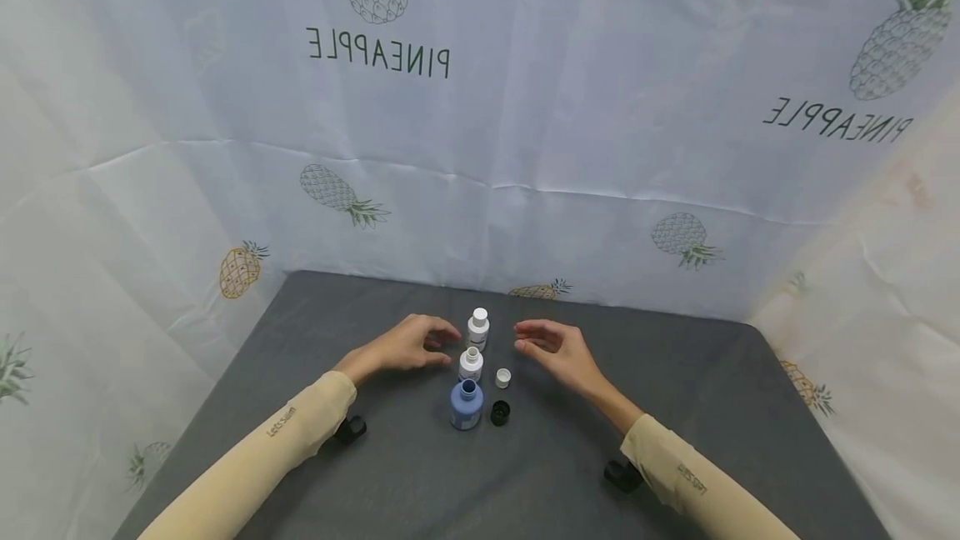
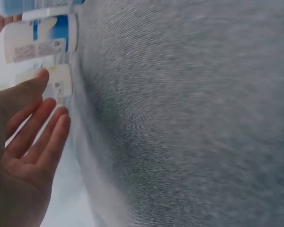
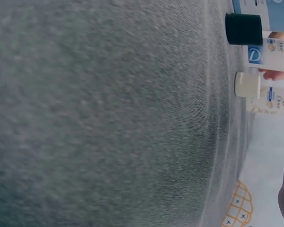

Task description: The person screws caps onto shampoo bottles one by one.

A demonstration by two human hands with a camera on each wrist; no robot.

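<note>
Three small bottles stand in a column between the two hands: a white capped bottle [image 1: 477, 333] at the back, a white uncapped bottle [image 1: 471, 367] in the middle, and a blue uncapped bottle [image 1: 466, 413] at the front. Just left of the white bottles hovers my left hand [image 1: 411, 344], fingers relaxed and apart from them; in the left wrist view its palm [image 2: 31, 177] holds nothing. To their right, my right hand [image 1: 561, 355] has loosely bent fingers around nothing. A white cap [image 1: 503, 377] and a black cap [image 1: 500, 413] lie right of the bottles.
A dark grey cloth-covered table [image 1: 420, 482] lies beneath everything. Behind and beside it hangs a white curtain [image 1: 525, 123] printed with pineapples. Dark wrist devices [image 1: 350, 429] sit under both sleeves.
</note>
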